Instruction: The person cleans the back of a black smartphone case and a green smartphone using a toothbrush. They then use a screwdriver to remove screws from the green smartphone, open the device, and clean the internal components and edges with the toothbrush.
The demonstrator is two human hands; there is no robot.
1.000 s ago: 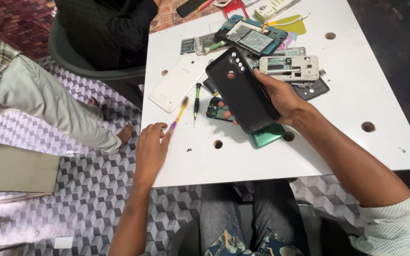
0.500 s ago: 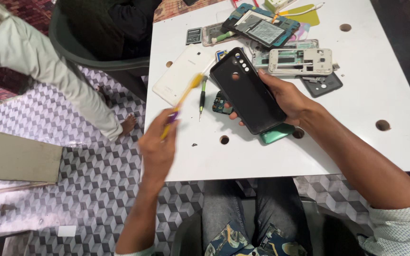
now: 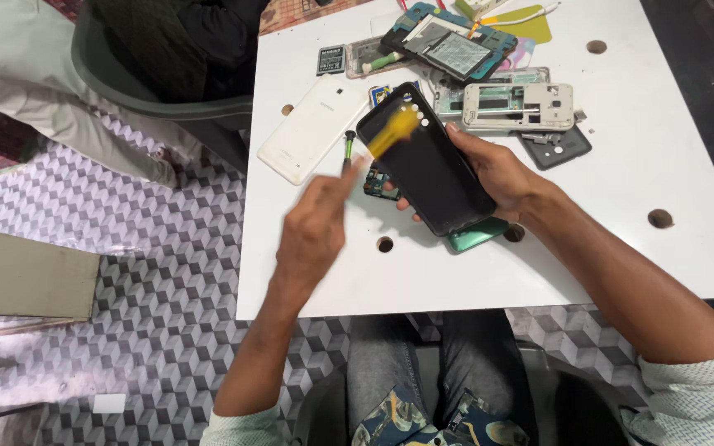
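My right hand [image 3: 497, 177] holds a black phone [image 3: 423, 161] back side up above the white table [image 3: 621, 248], over a green phone shell [image 3: 477, 237]. My left hand [image 3: 316, 227] grips a yellow-handled tool [image 3: 394, 130], blurred by motion, whose yellow end lies across the phone's upper corner near the camera lenses. A second screwdriver with a green and black handle [image 3: 348, 149] lies on the table just left of the phone.
A white phone back cover [image 3: 311, 128], a battery [image 3: 330, 59], a white phone frame [image 3: 518, 106], a dark cover [image 3: 555, 149] and several opened phones [image 3: 452, 45] lie at the table's far side. Another person [image 3: 84, 107] sits at the left by a dark chair [image 3: 167, 91].
My left hand picked the yellow tool up from the table and swung it up to the black phone's top corner. My right hand kept the phone almost still.
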